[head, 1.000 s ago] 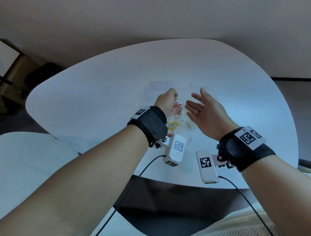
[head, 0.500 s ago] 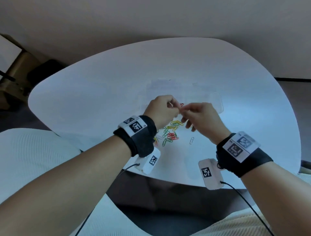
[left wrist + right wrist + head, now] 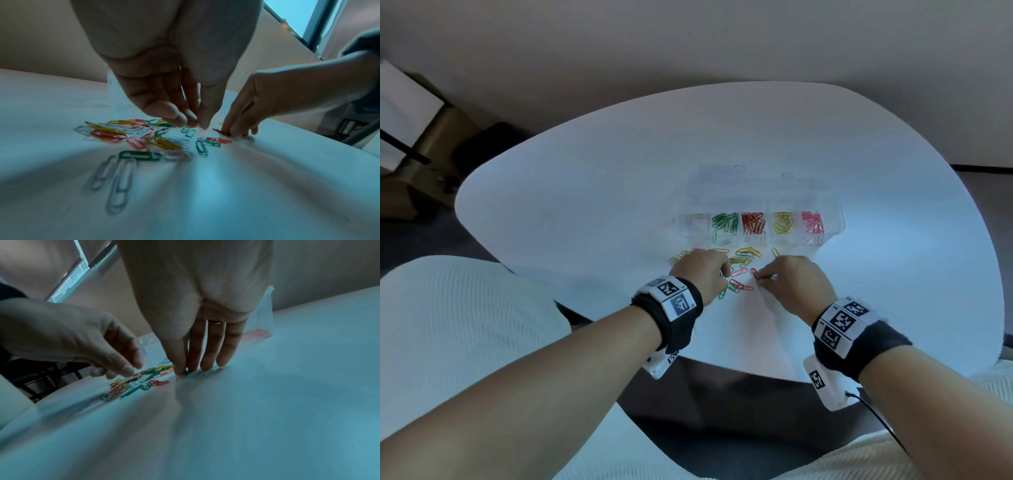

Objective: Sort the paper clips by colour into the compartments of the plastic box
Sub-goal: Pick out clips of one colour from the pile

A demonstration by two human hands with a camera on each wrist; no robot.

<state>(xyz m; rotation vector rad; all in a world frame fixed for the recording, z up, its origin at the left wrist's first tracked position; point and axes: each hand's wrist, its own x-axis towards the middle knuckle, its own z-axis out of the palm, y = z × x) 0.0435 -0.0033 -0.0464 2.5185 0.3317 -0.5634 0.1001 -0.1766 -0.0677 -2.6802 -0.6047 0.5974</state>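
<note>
the white tabletop [image 3: 585, 192] carries a clear plastic box [image 3: 834, 205] toward its far edge, compartments holding sorted clips. loose paper clips [image 3: 746, 255] lie nearer. left hand [image 3: 703, 274] hovers, fingertips narrowed, contents unclear; right hand [image 3: 796, 284] pinches a red clip [image 3: 754, 273].

No readable text, brand or number anywhere — only black-and-white square code markers on the left wristband [image 3: 674, 297], the right wristband [image 3: 843, 322] and the white camera units [image 3: 817, 379] under the wrists — not decodable by eye.
</note>
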